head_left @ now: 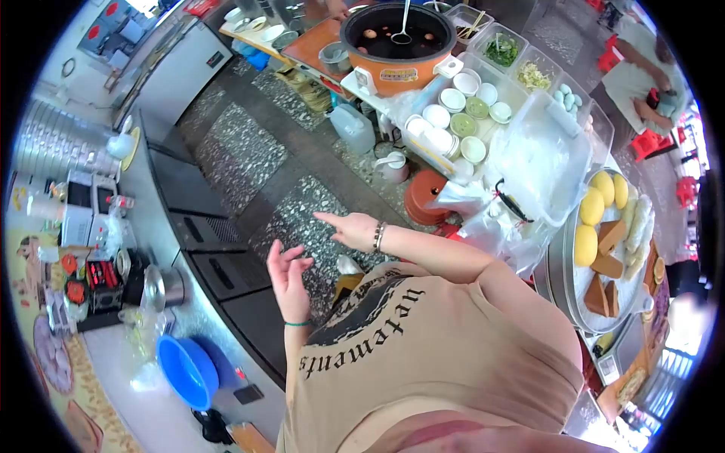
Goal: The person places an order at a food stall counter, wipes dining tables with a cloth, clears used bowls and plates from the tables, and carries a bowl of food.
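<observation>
My left hand (289, 281), with a green band on its wrist, is raised in front of my body over the floor, its fingers apart and nothing in it. My right hand (353, 229) wears a beaded bracelet and is a little ahead and to the right. Its index finger is stretched out, the other fingers are loosely bent, and it holds nothing. The two hands do not touch each other. Beyond them lies the speckled floor (242, 143). Nearest to my right arm are a stack of brown-red lids (427, 196) and clear plastic bags (491, 234).
A steel counter (215, 321) with a blue basin (187, 371) runs along the left. At the right are stacked bowls (451, 100), an orange pot (396, 74) and a round steamer (578, 302) with buns. Another person (642, 87) is at the upper right; another hand (337, 9) shows at the top.
</observation>
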`<state>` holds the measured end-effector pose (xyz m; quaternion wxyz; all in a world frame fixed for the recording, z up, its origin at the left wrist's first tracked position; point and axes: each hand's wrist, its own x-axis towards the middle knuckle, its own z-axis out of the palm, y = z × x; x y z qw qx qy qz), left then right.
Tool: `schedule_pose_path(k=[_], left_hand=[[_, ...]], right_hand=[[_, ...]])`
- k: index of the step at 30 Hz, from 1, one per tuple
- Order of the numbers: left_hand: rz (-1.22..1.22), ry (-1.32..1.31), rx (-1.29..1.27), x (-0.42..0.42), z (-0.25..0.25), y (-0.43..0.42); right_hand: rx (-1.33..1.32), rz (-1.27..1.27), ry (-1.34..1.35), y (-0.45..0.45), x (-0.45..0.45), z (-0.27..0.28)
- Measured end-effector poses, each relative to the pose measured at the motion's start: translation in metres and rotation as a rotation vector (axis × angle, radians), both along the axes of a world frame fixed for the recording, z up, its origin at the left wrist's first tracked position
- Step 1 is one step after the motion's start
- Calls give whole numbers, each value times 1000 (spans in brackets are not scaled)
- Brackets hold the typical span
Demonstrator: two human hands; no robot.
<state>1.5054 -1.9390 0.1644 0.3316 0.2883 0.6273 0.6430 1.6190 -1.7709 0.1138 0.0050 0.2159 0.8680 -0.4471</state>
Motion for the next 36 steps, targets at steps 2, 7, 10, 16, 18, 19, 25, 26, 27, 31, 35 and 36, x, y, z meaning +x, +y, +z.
schedule_pose_path(k=[2, 7, 10, 16, 18, 19, 25, 26, 27, 31, 35, 36], left_hand=[[-107, -162, -55, -34, -31, 43], [-384, -64, -98, -147, -55, 178], [-446, -74, -50, -215, -54, 277], [-692, -157, -73, -279, -63, 450], [-802, -146, -145, -263, -66, 490], [-869, -154, -153, -247, -70, 505], [-1117, -146, -109, -146, -68, 529], [-1142, -146, -106, -130, -67, 529], [-1161, -114, -115, -111, -64, 541], [-1157, -105, -188, -70, -51, 549], [-1089, -63, -128, -47, -42, 556], [-1058, -71, -116, -46, -40, 554]], right_hand=[[24, -59, 21, 33, -25, -12], [-1, -569, -188, 137, -23, -37], [55, -906, -317, 189, 7, -56], [55, -1218, -232, 233, -35, -43], [124, -1191, -261, 249, -48, -58], [11, -1218, -205, 257, -53, -59], [145, -1375, -56, 272, -7, -57], [110, -1421, -33, 277, 6, -55], [99, -1453, -6, 298, 28, -51], [48, -1440, -18, 313, 74, -59], [-134, -1318, -27, 323, 95, -51], [-123, -1273, -79, 327, 93, -44]])
